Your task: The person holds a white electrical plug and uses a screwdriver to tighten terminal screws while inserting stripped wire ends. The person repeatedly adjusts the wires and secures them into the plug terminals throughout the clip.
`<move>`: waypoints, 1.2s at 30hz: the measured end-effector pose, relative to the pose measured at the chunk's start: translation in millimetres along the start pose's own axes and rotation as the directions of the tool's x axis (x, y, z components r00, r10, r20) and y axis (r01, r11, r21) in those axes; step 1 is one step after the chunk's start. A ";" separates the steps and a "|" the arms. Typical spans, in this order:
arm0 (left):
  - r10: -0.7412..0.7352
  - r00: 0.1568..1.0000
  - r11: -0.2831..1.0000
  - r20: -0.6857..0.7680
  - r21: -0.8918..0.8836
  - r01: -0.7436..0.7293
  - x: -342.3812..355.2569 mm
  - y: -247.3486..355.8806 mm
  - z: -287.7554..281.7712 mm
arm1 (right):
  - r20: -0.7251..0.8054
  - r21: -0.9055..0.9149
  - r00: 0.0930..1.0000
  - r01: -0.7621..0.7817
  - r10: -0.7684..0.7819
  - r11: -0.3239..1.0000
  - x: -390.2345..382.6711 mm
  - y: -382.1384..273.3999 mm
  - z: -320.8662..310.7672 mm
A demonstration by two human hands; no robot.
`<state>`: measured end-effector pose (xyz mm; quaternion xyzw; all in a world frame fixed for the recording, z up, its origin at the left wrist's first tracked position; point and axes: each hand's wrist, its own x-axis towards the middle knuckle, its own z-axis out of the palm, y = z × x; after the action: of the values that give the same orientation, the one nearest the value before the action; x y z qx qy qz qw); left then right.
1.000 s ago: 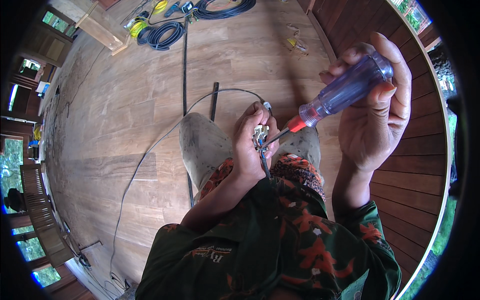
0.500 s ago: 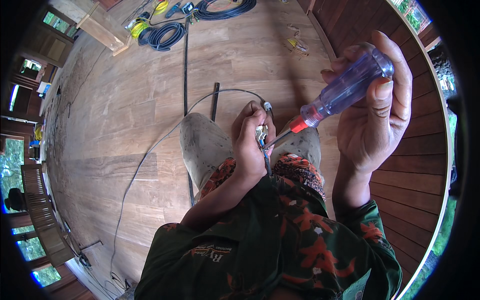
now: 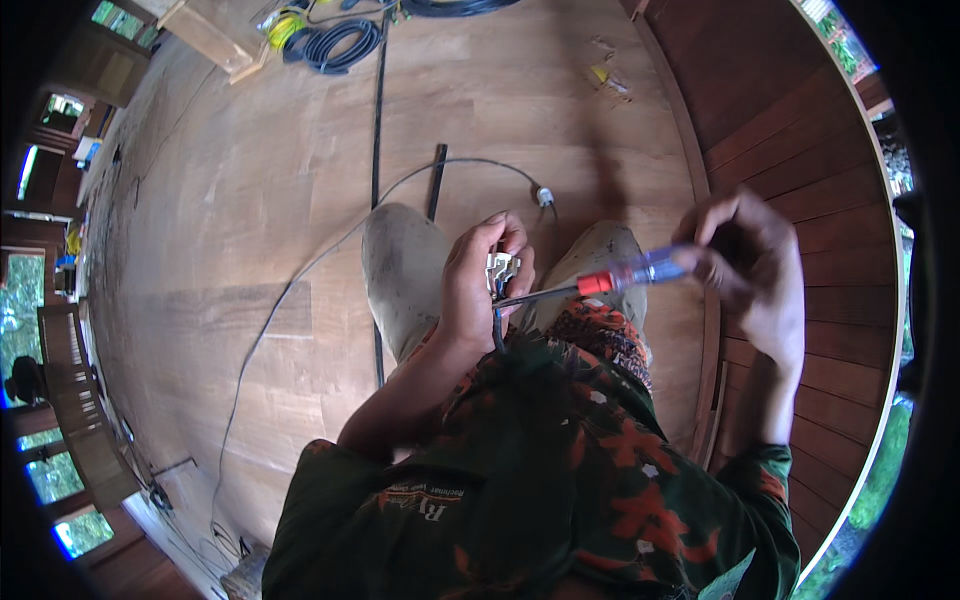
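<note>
My left hand (image 3: 472, 290) is closed round a small cream-coloured electrical fitting (image 3: 502, 268), with its open inner side showing. A dark cable (image 3: 498, 330) with some blue runs down from it toward my lap. My right hand (image 3: 755, 265), slightly smeared by motion, grips the end of a screwdriver (image 3: 630, 272) between thumb and fingers. The screwdriver has a clear purple-blue handle, a red collar and a metal shaft. It lies nearly level, its tip against the lower part of the fitting by my left fingers; the exact contact point is too small to tell.
Beyond my knees a thin grey cable (image 3: 300, 281) curves over the wood floor and ends at a small white plug-like piece (image 3: 544, 196). A short black strip (image 3: 437, 182) lies near it. Coiled black cable (image 3: 333, 47) sits farther off. A wooden plank wall (image 3: 820, 300) stands at right.
The screwdriver handle has dropped from a steep slant to nearly level, and my right hand has gone lower, its fingers curling in more. My left hand with the fitting has shifted slightly left.
</note>
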<state>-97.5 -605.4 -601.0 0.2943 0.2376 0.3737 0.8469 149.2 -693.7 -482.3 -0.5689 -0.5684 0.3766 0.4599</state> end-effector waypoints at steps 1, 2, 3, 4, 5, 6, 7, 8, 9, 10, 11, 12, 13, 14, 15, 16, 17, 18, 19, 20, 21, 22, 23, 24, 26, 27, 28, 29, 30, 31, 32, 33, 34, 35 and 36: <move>-0.020 1.000 0.999 -0.002 0.043 0.020 -4.6 -1.8 -3.5 | 0.126 -0.037 0.974 -0.184 0.187 0.982 -6.8 0.8 -3.7; -0.072 0.997 0.996 -0.010 0.057 0.072 -9.9 -5.6 -4.9 | 0.202 -0.077 0.954 -0.212 0.223 0.974 -12.6 1.8 -6.9; -0.108 0.994 0.990 0.006 0.094 0.107 -13.4 -10.6 -4.9 | 0.285 -0.117 0.914 -0.265 0.288 0.957 -18.3 3.2 -9.0; -0.128 0.992 0.984 0.006 0.127 0.126 -17.6 -16.6 -3.1 | 0.349 -0.134 0.881 -0.291 0.320 0.947 -23.1 5.1 -9.7; -0.134 0.991 0.978 0.013 0.165 0.131 -21.3 -22.8 -0.3 | 0.406 -0.227 0.866 -0.214 0.292 0.950 -29.3 8.6 -7.2; -0.166 0.986 0.970 0.017 0.184 0.160 -23.5 -28.6 3.2 | 0.508 -0.210 0.828 -0.147 0.236 0.967 -34.4 11.6 -5.2; -0.179 0.983 0.966 0.040 0.197 0.167 -26.3 -33.7 6.9 | 0.600 -0.182 0.780 -0.082 0.177 0.980 -39.7 15.5 -2.3; -0.216 0.975 0.962 0.051 0.185 0.203 -27.7 -37.5 10.1 | 0.614 -0.103 0.771 -0.133 0.168 0.986 -46.7 18.1 1.3; -0.235 0.969 0.959 0.073 0.181 0.219 -28.6 -40.1 12.6 | 0.588 -0.067 0.804 -0.055 0.084 0.996 -52.9 21.3 5.3; -0.250 0.966 0.958 0.062 0.162 0.237 -28.7 -40.6 13.7 | 0.595 -0.064 0.798 -0.074 0.098 0.995 -57.8 20.9 3.1; -0.260 0.964 0.957 0.054 0.150 0.249 -29.0 -40.1 13.9 | 0.602 -0.060 0.791 -0.092 0.109 0.994 -62.2 21.7 2.8; -0.262 0.964 0.957 0.038 0.144 0.254 -29.4 -39.3 14.0 | 0.594 -0.082 0.789 -0.135 0.157 0.987 -65.2 19.3 -2.6; -0.285 0.957 0.952 0.044 0.131 0.278 -29.5 -38.4 14.1 | 0.572 -0.067 0.802 -0.164 0.173 0.984 -67.6 19.1 -4.7; -0.300 0.953 0.948 0.043 0.126 0.293 -29.7 -37.6 14.0 | 0.550 -0.040 0.815 -0.191 0.181 0.981 -69.1 17.7 -8.0; -0.304 0.952 0.947 0.040 0.118 0.298 -29.7 -36.8 14.0 | 0.528 -0.007 0.822 -0.248 0.214 0.969 -69.9 16.7 -10.3; -0.304 0.952 0.947 0.045 0.119 0.297 -29.3 -37.1 14.5 | 0.533 -0.037 0.820 -0.223 0.208 0.974 -70.3 15.6 -12.1; -0.294 0.955 0.951 0.048 0.117 0.287 -28.7 -37.8 15.4 | 0.536 -0.063 0.812 -0.232 0.228 0.971 -70.4 14.6 -13.1; -0.284 0.957 0.954 0.052 0.113 0.277 -28.5 -38.4 16.0 | 0.539 -0.082 0.804 -0.248 0.252 0.965 -70.2 14.1 -12.8; -0.291 0.955 0.952 0.058 0.121 0.283 -28.3 -38.5 16.3 | 0.535 -0.072 0.815 -0.219 0.223 0.973 -69.7 13.8 -11.7; -0.297 0.953 0.949 0.064 0.129 0.288 -28.5 -38.2 16.1 | 0.530 -0.055 0.825 -0.196 0.195 0.979 -69.4 13.5 -10.0; -0.297 0.953 0.948 0.065 0.140 0.286 -28.6 -37.9 16.1 | 0.535 -0.062 0.821 -0.199 0.201 0.978 -68.9 13.2 -8.2; -0.298 0.952 0.947 0.068 0.147 0.286 -28.8 -37.8 16.3 | 0.532 -0.031 0.830 -0.177 0.166 0.984 -68.3 12.6 -6.9; -0.294 0.954 0.947 0.066 0.157 0.281 -29.1 -37.9 16.3 | 0.539 -0.023 0.826 -0.181 0.165 0.983 -67.6 11.9 -5.7; -0.281 0.958 0.949 0.065 0.171 0.267 -29.1 -38.1 16.4 | 0.545 -0.017 0.820 -0.196 0.174 0.980 -67.0 11.1 -4.9; -0.274 0.959 0.949 0.070 0.181 0.258 -29.0 -38.9 16.0 | 0.547 -0.052 0.816 -0.189 0.186 0.981 -66.1 9.4 -3.8; -0.261 0.963 0.950 0.071 0.197 0.243 -29.0 -39.5 15.6 | 0.547 -0.070 0.813 -0.190 0.197 0.979 -66.1 8.6 -3.6; -0.265 0.961 0.950 0.077 0.192 0.247 -29.0 -40.2 15.1 | 0.548 -0.068 0.813 -0.193 0.198 0.979 -66.2 8.3 -3.3; -0.263 0.961 0.950 0.080 0.196 0.244 -28.8 -40.9 14.4 | 0.549 -0.066 0.812 -0.195 0.199 0.979 -66.6 8.3 -3.0; -0.262 0.962 0.950 0.082 0.200 0.241 -28.9 -41.6 13.7 | 0.551 -0.081 0.803 -0.222 0.229 0.972 -67.2 8.4 -2.7; -0.260 0.962 0.949 0.084 0.205 0.238 -29.2 -42.1 12.9 | 0.543 -0.067 0.818 -0.182 0.189 0.981 -68.0 9.1 -2.1; -0.257 0.963 0.949 0.085 0.210 0.235 -29.4 -42.6 12.2 | 0.536 -0.071 0.825 -0.166 0.178 0.984 -68.8 9.5 -1.8; -0.255 0.963 0.949 0.087 0.215 0.232 -29.9 -43.1 11.8 | 0.540 -0.105 0.813 -0.190 0.216 0.976 -69.3 10.0 -1.3; -0.251 0.964 0.948 0.085 0.225 0.226 -30.3 -43.5 11.7 | 0.534 -0.101 0.823 -0.162 0.191 0.982 -69.5 9.9 -1.2; -0.246 0.966 0.946 0.084 0.235 0.221 -31.1 -43.8 12.0 | 0.539 -0.128 0.814 -0.174 0.216 0.976 -69.4 8.4 -1.4; -0.242 0.967 0.945 0.084 0.246 0.216 -31.9 -44.3 12.5 | 0.540 -0.127 0.810 -0.188 0.227 0.974 -68.8 6.5 -1.5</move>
<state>-87.3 -658.3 -616.2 0.3833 0.2646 0.2248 0.8559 147.7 -761.7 -494.6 -0.5099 -0.6235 0.5529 0.2134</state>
